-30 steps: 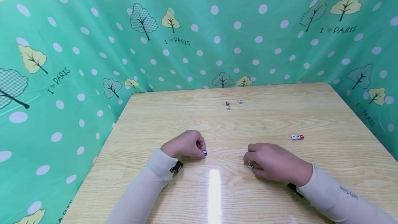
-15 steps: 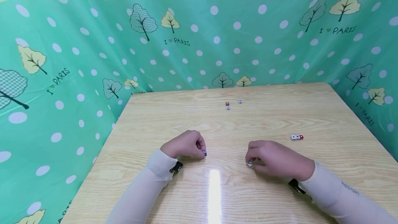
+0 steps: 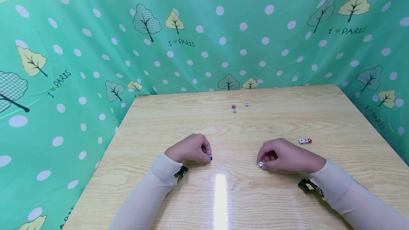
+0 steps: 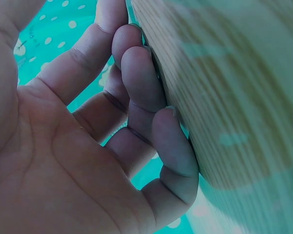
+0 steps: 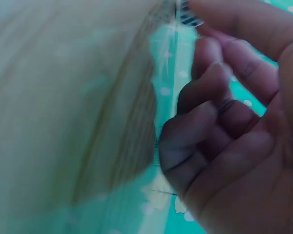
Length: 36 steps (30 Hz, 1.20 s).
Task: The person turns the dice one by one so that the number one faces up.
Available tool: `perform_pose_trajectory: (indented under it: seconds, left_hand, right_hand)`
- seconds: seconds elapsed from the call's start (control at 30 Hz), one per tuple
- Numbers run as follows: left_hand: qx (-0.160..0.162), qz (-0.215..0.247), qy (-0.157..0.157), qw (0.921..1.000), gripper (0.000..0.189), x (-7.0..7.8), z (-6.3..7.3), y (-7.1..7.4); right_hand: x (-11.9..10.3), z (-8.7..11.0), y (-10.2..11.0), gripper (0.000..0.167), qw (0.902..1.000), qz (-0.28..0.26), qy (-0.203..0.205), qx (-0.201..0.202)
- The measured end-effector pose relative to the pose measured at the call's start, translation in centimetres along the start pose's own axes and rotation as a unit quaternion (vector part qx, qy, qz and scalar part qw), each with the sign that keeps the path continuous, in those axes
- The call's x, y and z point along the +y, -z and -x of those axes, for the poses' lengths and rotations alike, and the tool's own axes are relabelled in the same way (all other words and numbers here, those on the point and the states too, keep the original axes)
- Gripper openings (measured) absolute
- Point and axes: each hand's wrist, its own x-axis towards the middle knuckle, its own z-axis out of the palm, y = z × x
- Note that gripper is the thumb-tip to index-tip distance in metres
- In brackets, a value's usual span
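In the head view my left hand (image 3: 191, 148) pinches a small dark die (image 3: 210, 157) with pale pips between thumb and index finger, low over the wooden table. The left wrist view shows its other fingers curled with their tips against the tabletop; the die is out of sight there. Across from it, my right hand (image 3: 289, 155) holds a white die (image 3: 260, 164) with dark pips at the tips of thumb and index finger. At the top of the right wrist view part of this die (image 5: 189, 14) shows by the fingertips, blurred, the other fingers curled.
Beyond my right hand lies a short row of dice (image 3: 305, 141), two white and one red at its right end. Farther back sit a red die (image 3: 234, 106), a white die (image 3: 234, 110) right before it, and another white die (image 3: 247, 104). A green curtain (image 3: 204, 42) encloses the table (image 3: 179, 116).
My right hand has shifted slightly right and away from me, turning the white die between its fingertips so a different face shows. My left hand and the dice lying on the table have stayed put.
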Motion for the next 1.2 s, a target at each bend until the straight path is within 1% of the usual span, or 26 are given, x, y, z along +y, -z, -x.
perform_pose_trajectory:
  seconds: [0.23,0.4,0.5,0.6,0.67,0.77,0.9,0.97,1.03,1.2]
  left_hand:
    - [-0.002,0.001,0.004,1.0000,0.013,0.0,0.0,0.0]
    - [-0.001,0.000,0.003,1.0000,0.013,0.0,0.0,0.0]
    - [0.000,-0.001,0.001,1.0000,0.013,-0.1,-0.1,0.0]
    - [0.000,-0.003,0.000,1.0000,0.013,-0.2,-0.1,0.0]
    - [0.000,-0.003,0.000,1.0000,0.013,-0.1,-0.1,0.0]
    - [-0.001,-0.002,0.003,1.0000,0.013,-0.1,-0.1,0.1]
    - [-0.002,0.000,0.005,1.0000,0.013,0.0,0.0,0.1]
    - [-0.003,0.000,0.005,1.0000,0.013,0.0,0.0,0.1]
    - [-0.003,-0.001,0.004,1.0000,0.013,-0.1,0.0,0.1]
    - [-0.002,0.000,0.004,1.0000,0.013,-0.1,0.0,0.1]
  right_hand:
    - [0.7,-0.1,0.0,0.015,0.9998,0.002,0.019,-0.001]
    - [0.5,-0.1,0.0,0.017,0.9999,0.006,0.008,-0.005]
    - [0.1,0.0,-0.1,0.016,0.9998,0.022,0.000,0.003]
    - [-0.6,0.1,-0.4,0.014,0.9976,0.064,0.009,0.026]
    - [-1.2,0.1,-0.7,0.013,0.9935,0.104,0.019,0.042]
    - [-2.1,0.2,-1.1,0.013,0.9827,0.173,0.024,0.063]
    - [-3.1,0.3,-1.8,0.018,0.9652,0.246,-0.006,0.088]
    - [-3.4,0.3,-2.0,0.020,0.9588,0.265,-0.019,0.099]
    - [-3.7,0.5,-2.2,0.022,0.9549,0.275,-0.029,0.109]
    - [-4.1,0.6,-2.5,0.026,0.9493,0.286,-0.039,0.125]
